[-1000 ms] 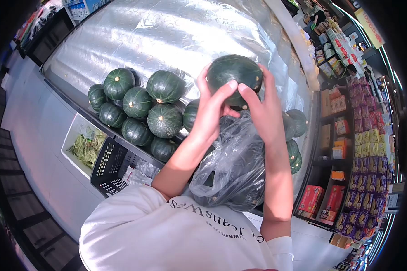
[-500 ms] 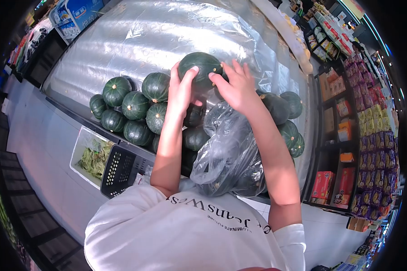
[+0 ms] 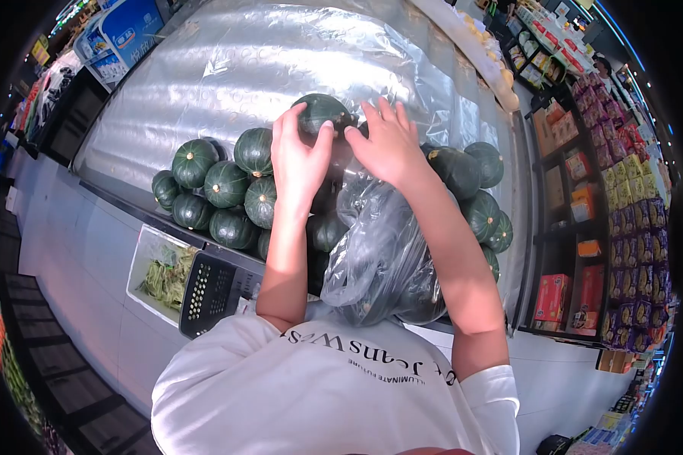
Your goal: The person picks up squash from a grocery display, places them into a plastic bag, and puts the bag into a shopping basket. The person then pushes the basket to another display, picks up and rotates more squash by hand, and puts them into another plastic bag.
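A dark green pumpkin rests on the pile on the foil-covered stand. Round its left side curves my left hand, fingers spread and thumb against the front. My right hand is at the pumpkin's right with its fingers apart, the thumb near the pumpkin's edge; it holds nothing. A clear plastic bag with dark green pumpkins inside stands below my right hand, against the white shirt. More pumpkins lie to the left of my left arm, and others sit right of the bag.
Silver foil covers the stand. At its front left are a white crate of green scraps and a black perforated basket. Shelves with red boxes and hanging purple packets stand on the right.
Both hands have brought the pumpkin left and down to the pile. My right hand has come off it and opened, while my left hand's hold has loosened. The view has shifted slightly.
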Demonstrator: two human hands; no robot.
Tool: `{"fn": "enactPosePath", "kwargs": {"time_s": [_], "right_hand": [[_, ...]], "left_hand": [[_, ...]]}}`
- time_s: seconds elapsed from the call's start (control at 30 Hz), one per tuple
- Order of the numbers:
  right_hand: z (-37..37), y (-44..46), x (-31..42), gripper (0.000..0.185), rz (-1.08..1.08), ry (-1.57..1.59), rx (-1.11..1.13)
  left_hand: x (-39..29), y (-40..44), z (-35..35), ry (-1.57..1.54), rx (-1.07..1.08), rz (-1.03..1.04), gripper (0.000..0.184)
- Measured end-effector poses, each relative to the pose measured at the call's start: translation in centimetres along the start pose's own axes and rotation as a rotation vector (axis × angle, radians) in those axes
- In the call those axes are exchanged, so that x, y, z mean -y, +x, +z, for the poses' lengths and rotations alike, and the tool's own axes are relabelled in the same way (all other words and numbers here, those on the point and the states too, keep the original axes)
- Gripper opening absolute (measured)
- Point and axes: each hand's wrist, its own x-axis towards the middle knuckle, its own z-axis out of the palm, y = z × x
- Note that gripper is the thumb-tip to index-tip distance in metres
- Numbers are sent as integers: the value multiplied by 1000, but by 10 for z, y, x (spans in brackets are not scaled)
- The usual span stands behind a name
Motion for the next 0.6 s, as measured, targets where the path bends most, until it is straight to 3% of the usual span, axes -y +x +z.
{"fn": "enactPosePath", "kwargs": {"time_s": [0.17, 0.37, 0.4, 0.53, 0.6], "right_hand": [[-3, -1, -7, 60, -13, 92, -140], [-4, 0, -12, 49, -215, 300, -437], [-1, 2, -10, 42, -274, 283, -584], [-27, -9, -10, 30, -135, 368, -218], [-33, -11, -11, 24, -84, 318, -107]], "left_hand": [[6, 0, -7, 88, 31, 50, 34], [-1, -5, -12, -6, 22, 18, 27], [-2, -3, -13, 76, -74, 174, 22], [-33, -23, -32, -279, 294, -158, 18], [-44, -34, -41, -178, 550, -39, 15]]}}
